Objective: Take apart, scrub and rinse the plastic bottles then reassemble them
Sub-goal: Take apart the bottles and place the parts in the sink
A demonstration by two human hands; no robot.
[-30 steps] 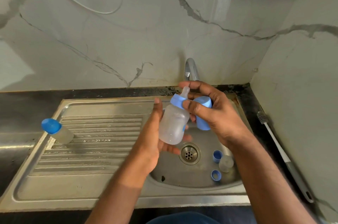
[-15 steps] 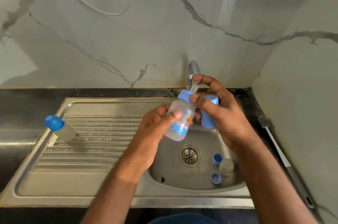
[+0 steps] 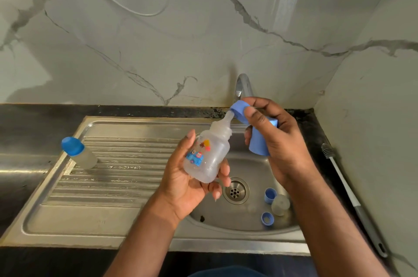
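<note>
My left hand (image 3: pixel 190 177) cupping the clear bottle (image 3: pixel 207 155) above the sink (image 3: pixel 237 222), my right hand (image 3: pixel 276 141) pinching its blue ring (image 3: pixel 238 110) and gripping a blue cap (image 3: pixel 260 141), second bottle (image 3: pixel 78 152) far left on the drainer, two small blue caps (image 3: pixel 269 195) in the basin.

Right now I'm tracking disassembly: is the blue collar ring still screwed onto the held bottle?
No, the right hand holds the blue collar ring off the bottle.

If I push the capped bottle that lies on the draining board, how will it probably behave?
The capped bottle lies on its side on the ribbed draining board, so it would probably roll if pushed across its length. Its clear body looks empty, so it is likely light and would move easily. The steel looks wet, so it may also slide.
</note>
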